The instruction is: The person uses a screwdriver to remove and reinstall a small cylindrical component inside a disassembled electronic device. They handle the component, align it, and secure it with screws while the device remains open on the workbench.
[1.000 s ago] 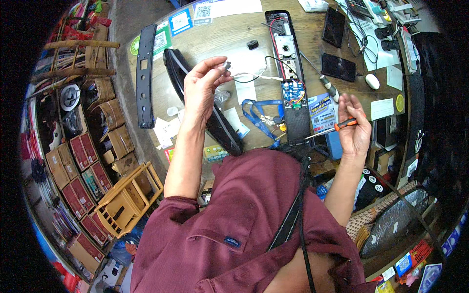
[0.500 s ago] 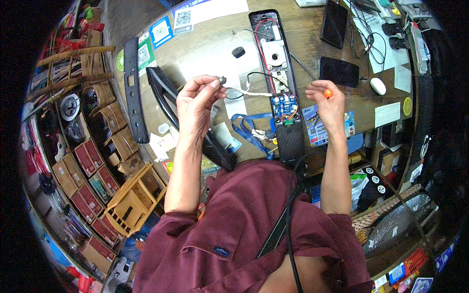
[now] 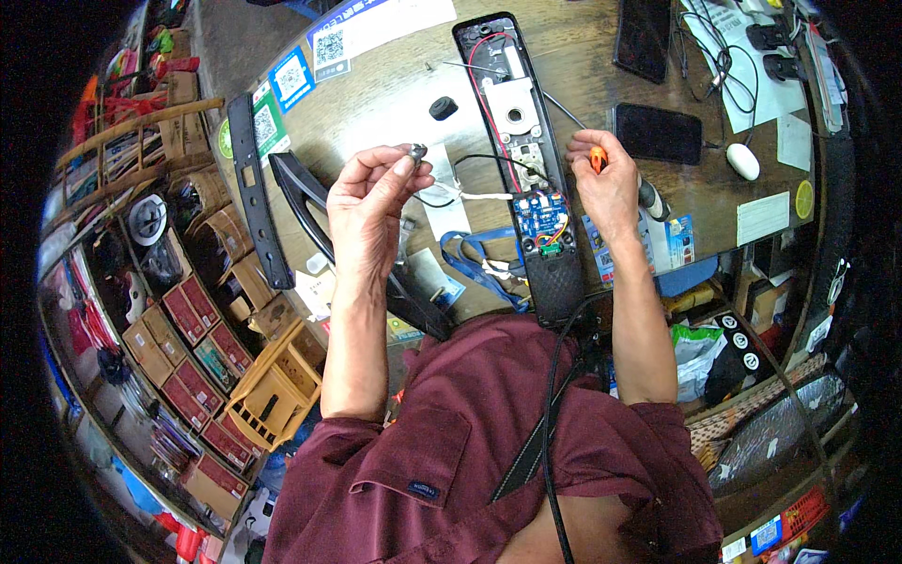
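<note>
My left hand [image 3: 371, 193] is raised over the wooden bench [image 3: 376, 103], pinching a small round metal part [image 3: 417, 148] between thumb and fingertips. My right hand [image 3: 606, 183] grips an orange-handled screwdriver [image 3: 596, 158], its thin shaft reaching up-left to a long black device housing [image 3: 521, 160]. The housing lies open along the bench, showing a white plate, red and black wires and a blue circuit board [image 3: 542, 212]. A black wire runs from the housing toward my left hand.
Black metal strips [image 3: 252, 202] and a curved black bar [image 3: 310, 202] lie at the left. A small black knob [image 3: 443, 107], two dark phones [image 3: 658, 132], a white mouse [image 3: 743, 161], a blue lanyard [image 3: 479, 263] and paper sheets sit around. Cardboard boxes and a wooden crate [image 3: 277, 385] stand below left.
My right hand has moved up from the bench's near edge to the housing with the screwdriver. My left hand stays raised with the small part. The view has shifted nearer.
</note>
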`<control>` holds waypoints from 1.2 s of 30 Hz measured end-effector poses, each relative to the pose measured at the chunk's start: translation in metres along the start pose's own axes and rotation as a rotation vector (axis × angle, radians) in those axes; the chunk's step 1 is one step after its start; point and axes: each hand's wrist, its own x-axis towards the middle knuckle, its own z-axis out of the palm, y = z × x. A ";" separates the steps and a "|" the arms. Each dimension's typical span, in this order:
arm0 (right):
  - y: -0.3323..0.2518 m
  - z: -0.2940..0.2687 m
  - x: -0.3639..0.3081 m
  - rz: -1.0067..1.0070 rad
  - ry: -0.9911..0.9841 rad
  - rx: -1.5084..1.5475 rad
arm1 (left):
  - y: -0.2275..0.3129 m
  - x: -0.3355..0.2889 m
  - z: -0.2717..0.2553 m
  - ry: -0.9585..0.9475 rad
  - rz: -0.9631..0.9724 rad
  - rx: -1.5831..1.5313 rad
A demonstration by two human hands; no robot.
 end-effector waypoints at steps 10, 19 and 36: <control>-0.009 0.006 0.005 -0.145 0.065 -0.034 | 0.002 -0.009 0.006 -0.017 0.090 0.184; -0.001 0.006 0.010 -0.049 -0.014 0.341 | 0.006 -0.032 -0.012 0.078 0.113 0.260; -0.094 0.003 -0.099 0.106 -0.346 0.514 | -0.028 -0.071 0.025 -0.081 0.244 0.258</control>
